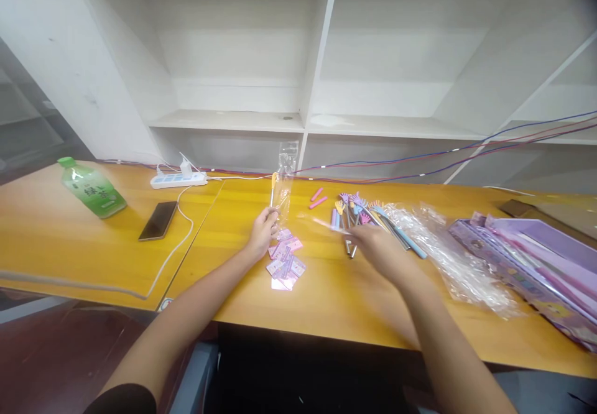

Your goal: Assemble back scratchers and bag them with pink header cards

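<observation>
My left hand (263, 235) is closed around the metal shaft of a back scratcher (273, 184) with a yellow hand-shaped tip. A clear plastic bag (288, 174) stands upright right beside it; whether the hand also grips the bag I cannot tell. My right hand (373, 246) is closed on a thin, pale pinkish stick-like thing (329, 224), smeared by motion. Behind that hand lies a pile of back scratchers (357, 206) with coloured hand tips and metal shafts. Small pink and purple printed cards (284, 258) lie scattered below my left hand.
Two pink tubes (318, 202) lie behind the cards. Clear plastic bags (448, 258) and a purple printed box (513, 265) are at right. At left are a green bottle (93, 187), a phone (158, 220), a power strip (178, 181) and a white cable (184, 240).
</observation>
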A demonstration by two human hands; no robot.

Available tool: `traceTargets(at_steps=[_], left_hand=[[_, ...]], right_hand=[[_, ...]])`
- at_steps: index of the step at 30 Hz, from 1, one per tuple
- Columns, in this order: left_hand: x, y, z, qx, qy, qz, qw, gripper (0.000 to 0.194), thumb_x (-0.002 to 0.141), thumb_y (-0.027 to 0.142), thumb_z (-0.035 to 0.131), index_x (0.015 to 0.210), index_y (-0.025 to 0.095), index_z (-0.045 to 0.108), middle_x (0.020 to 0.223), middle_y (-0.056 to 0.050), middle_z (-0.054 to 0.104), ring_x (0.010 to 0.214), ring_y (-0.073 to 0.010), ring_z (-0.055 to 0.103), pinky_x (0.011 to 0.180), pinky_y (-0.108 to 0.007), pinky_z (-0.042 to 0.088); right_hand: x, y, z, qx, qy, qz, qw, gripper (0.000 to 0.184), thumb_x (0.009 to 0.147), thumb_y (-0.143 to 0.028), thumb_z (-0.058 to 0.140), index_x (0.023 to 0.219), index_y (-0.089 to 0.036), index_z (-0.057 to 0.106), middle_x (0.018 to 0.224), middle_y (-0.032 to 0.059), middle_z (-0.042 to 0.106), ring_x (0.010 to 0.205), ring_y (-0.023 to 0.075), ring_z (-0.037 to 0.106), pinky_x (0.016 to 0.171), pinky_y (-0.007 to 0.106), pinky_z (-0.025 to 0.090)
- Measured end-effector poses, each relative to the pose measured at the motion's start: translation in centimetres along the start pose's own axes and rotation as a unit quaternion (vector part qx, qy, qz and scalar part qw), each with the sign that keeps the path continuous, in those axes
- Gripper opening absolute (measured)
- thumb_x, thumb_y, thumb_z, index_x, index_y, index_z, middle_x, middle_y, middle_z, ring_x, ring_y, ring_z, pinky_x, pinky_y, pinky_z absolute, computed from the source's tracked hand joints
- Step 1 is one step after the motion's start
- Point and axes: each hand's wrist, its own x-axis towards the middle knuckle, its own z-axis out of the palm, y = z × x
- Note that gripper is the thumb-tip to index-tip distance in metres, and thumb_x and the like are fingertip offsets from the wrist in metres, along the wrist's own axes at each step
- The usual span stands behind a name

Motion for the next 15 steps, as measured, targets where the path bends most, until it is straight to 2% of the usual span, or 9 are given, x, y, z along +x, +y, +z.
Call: traceTargets(at_steps=[2, 3, 5, 7, 9, 10, 12, 14, 15], left_hand=[[0.2, 0.3, -0.3, 0.005, 0.008, 0.016, 1.0, 0.041, 0.079, 0.048, 0.083, 0.097, 0.021, 0.058, 0.068, 0.01, 0.035, 0.046, -0.0022, 0.025, 0.042, -0.016, 0.016], [0.2, 0.5, -0.3, 0.015, 0.009, 0.022, 1.0, 0.04, 0.08, 0.048, 0.082, 0.097, 0.021, 0.059, 0.068, 0.009, 0.035, 0.047, -0.0026, 0.026, 0.043, -0.016, 0.017], [0.0, 0.7, -0.4, 0.038, 0.009, 0.033, 0.999, 0.038, 0.081, 0.048, 0.081, 0.099, 0.021, 0.061, 0.067, 0.009, 0.034, 0.048, -0.0036, 0.027, 0.043, -0.017, 0.02], [-0.4, 0.6, -0.2, 0.062, 0.001, 0.04, 0.997, 0.037, 0.083, 0.049, 0.079, 0.101, 0.021, 0.063, 0.067, 0.009, 0.034, 0.047, -0.0041, 0.027, 0.043, -0.018, 0.022], [-0.7, 0.4, 0.0, 0.083, -0.01, 0.049, 0.995, 0.035, 0.085, 0.05, 0.077, 0.101, 0.022, 0.064, 0.067, 0.009, 0.036, 0.047, -0.0044, 0.026, 0.043, -0.019, 0.023], [-0.8, 0.2, 0.1, 0.094, -0.016, 0.057, 0.994, 0.034, 0.086, 0.049, 0.076, 0.1, 0.021, 0.064, 0.068, 0.008, 0.039, 0.047, -0.0046, 0.027, 0.043, -0.02, 0.023], [-1.1, -0.2, 0.3, 0.112, -0.026, 0.072, 0.991, 0.031, 0.086, 0.048, 0.076, 0.099, 0.021, 0.066, 0.07, 0.006, 0.046, 0.049, -0.0053, 0.031, 0.045, -0.02, 0.024], [-1.3, -0.5, 0.5, 0.112, -0.038, 0.072, 0.99, 0.03, 0.087, 0.046, 0.076, 0.099, 0.02, 0.066, 0.072, 0.005, 0.051, 0.052, -0.0066, 0.036, 0.048, -0.02, 0.028], [-1.5, -0.6, 0.5, 0.106, -0.046, 0.066, 0.991, 0.029, 0.087, 0.045, 0.077, 0.099, 0.02, 0.067, 0.072, 0.004, 0.052, 0.054, -0.0074, 0.038, 0.05, -0.02, 0.031]], right_hand=[[-1.0, 4.5, -3.6, -0.031, -0.029, 0.143, 0.989, 0.025, 0.095, -0.047, 0.06, 0.085, -0.028, 0.072, 0.092, 0.014, 0.077, 0.085, 0.0322, 0.072, 0.082, 0.047, 0.056], [-1.4, 7.1, -5.4, -0.04, -0.039, 0.208, 0.977, 0.015, 0.088, -0.042, 0.067, 0.084, -0.029, 0.073, 0.091, 0.0139, 0.079, 0.082, 0.0326, 0.073, 0.079, 0.046, 0.055], [-1.6, 12.2, -8.5, -0.05, -0.026, 0.275, 0.96, 0.004, 0.081, -0.034, 0.073, 0.08, -0.03, 0.073, 0.095, 0.0138, 0.08, 0.079, 0.0314, 0.073, 0.078, 0.045, 0.054], [-1.2, 16.2, -10.6, -0.073, -0.016, 0.316, 0.946, 0.018, 0.082, -0.038, 0.072, 0.068, -0.029, 0.068, 0.087, 0.0164, 0.079, 0.069, 0.0294, 0.071, 0.074, 0.045, 0.053], [-0.5, 18.1, -11.8, -0.123, 0.008, 0.346, 0.93, 0.036, 0.084, -0.052, 0.07, 0.06, -0.027, 0.063, 0.083, 0.0209, 0.076, 0.067, 0.0304, 0.07, 0.072, 0.049, 0.052], [-0.1, 18.1, -12.1, -0.156, 0.041, 0.35, 0.923, 0.041, 0.085, -0.059, 0.068, 0.062, -0.025, 0.065, 0.088, 0.0243, 0.076, 0.073, 0.0327, 0.071, 0.075, 0.052, 0.053], [0.9, 16.0, -11.7, -0.197, 0.136, 0.321, 0.917, 0.048, 0.089, -0.067, 0.058, 0.079, -0.022, 0.073, 0.105, 0.0301, 0.074, 0.097, 0.0388, 0.073, 0.087, 0.058, 0.053], [1.9, 11.6, -10.0, -0.145, 0.208, 0.254, 0.933, 0.052, 0.097, -0.063, 0.047, 0.103, -0.02, 0.075, 0.119, 0.0285, 0.071, 0.118, 0.0395, 0.068, 0.1, 0.061, 0.049], [2.5, 8.9, -8.6, -0.069, 0.204, 0.219, 0.952, 0.05, 0.099, -0.061, 0.044, 0.108, -0.022, 0.074, 0.119, 0.0241, 0.073, 0.118, 0.0376, 0.068, 0.102, 0.059, 0.05]])
